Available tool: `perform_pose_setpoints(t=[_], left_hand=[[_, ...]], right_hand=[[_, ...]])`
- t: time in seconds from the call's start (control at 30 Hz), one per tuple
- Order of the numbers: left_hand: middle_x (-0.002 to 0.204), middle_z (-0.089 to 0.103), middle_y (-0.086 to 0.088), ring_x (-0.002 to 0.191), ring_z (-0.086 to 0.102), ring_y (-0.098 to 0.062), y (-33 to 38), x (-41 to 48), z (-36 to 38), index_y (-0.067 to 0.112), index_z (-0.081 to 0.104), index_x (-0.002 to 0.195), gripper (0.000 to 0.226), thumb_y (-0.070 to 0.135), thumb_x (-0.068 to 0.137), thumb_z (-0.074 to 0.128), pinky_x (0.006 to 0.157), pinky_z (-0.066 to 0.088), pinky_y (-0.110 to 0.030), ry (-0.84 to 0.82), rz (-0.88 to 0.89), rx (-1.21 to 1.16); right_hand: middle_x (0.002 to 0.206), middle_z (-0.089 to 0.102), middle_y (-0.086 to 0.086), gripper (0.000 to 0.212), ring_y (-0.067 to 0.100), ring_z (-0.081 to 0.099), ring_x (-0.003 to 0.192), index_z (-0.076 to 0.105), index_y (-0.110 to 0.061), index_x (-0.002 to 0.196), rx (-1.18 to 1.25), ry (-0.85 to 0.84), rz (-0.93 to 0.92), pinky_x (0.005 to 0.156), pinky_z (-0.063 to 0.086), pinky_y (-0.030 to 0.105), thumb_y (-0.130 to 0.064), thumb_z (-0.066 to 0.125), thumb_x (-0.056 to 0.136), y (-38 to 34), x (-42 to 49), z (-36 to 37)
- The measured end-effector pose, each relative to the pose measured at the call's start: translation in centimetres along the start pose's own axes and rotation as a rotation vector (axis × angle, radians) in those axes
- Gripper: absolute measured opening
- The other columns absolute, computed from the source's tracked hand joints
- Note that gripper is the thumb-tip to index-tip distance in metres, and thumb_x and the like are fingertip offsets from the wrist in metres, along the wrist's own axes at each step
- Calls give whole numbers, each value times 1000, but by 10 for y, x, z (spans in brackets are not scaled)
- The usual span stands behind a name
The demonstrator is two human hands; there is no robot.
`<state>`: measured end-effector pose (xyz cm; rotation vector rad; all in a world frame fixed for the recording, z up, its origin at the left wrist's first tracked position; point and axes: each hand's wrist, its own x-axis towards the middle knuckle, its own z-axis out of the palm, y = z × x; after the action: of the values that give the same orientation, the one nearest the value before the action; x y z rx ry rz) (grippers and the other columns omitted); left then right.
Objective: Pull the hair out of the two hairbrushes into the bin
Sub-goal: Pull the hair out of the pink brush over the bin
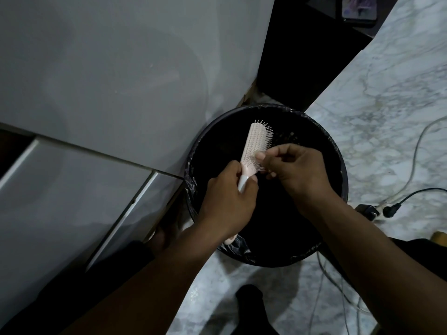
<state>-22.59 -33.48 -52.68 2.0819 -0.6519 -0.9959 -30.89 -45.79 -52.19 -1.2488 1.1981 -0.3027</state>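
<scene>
A pale pink hairbrush (256, 139) is held over the round black bin (338, 165), which is lined with a dark plastic bag. My left hand (227, 201) grips the brush's handle from below, and the handle's end pokes out under my wrist. My right hand (292, 168) is at the lower bristles, thumb and fingertips pinching among them. Any hair there is too dark and fine to make out. Only this one hairbrush is in view.
A white cabinet (101, 81) stands close on the left of the bin. The marble floor (387, 105) carries cables (416, 151) and a plug strip (377, 210) to the right. A dark table with a phone (359, 7) is at the top.
</scene>
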Motion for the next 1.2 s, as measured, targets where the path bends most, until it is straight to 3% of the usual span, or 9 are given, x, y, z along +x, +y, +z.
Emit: perform_pose_setpoints(t=[0.17,0.3,0.47,0.57,0.67,0.83,0.93,1.07,1.2], left_hand=[[71,64,-4,52,55,-16,2,1,2,16,50,87,21,30,98,60,47,47,-35,10,34,6],[69,62,-1,58,63,-27,1,4,0,18,52,87,20,34,97,57,55,58,-46,35,-29,-13],[66,63,-1,54,63,-25,5,3,-1,17,53,86,20,33,97,58,56,58,-50,10,-30,-33],[64,61,0,52,60,-21,6,1,-1,15,53,86,21,32,98,57,55,57,-51,-32,-26,-56],[61,59,4,50,57,-20,5,2,-2,18,53,85,21,35,95,57,56,58,-53,-35,-19,-74],[56,56,8,45,52,-13,6,7,-2,19,57,86,21,39,92,57,51,58,-49,-30,-44,-143],[59,56,5,39,52,-11,4,9,-3,15,56,86,19,28,99,59,43,53,-35,-4,-90,-180],[60,58,0,36,53,-15,3,11,-4,11,58,89,19,26,99,60,41,52,-34,31,-105,-165],[59,59,1,45,57,-20,3,8,-3,16,57,85,21,35,93,61,50,58,-47,22,-58,-105]], right_hand=[[62,69,0,20,6,62,49,71,-3,79,-46,65,-36,56,53,23,-19,74,90,6,0,0],[63,69,7,27,14,67,50,64,-5,83,288,132,206,52,56,29,-25,59,101,-4,3,-2],[56,63,7,63,13,57,44,66,-3,73,-100,13,228,49,48,24,-65,64,85,-8,-6,-2],[52,53,8,58,8,45,37,63,3,70,-170,-69,53,40,38,19,-50,62,94,-1,-6,5],[47,47,2,48,5,37,35,55,-6,63,-213,-81,-89,39,31,19,-36,56,101,1,-1,3],[55,58,2,45,11,48,44,61,3,77,-1,-133,51,47,41,22,-31,50,105,4,-2,3],[51,48,0,41,10,40,40,53,-12,70,205,-15,202,48,35,27,-29,45,107,-3,2,2],[73,57,1,11,10,53,53,52,-15,95,-37,67,62,57,45,29,-24,54,103,1,6,-2],[76,63,1,40,9,58,56,59,-12,93,2,-13,103,57,48,28,-50,70,88,-3,2,3]])
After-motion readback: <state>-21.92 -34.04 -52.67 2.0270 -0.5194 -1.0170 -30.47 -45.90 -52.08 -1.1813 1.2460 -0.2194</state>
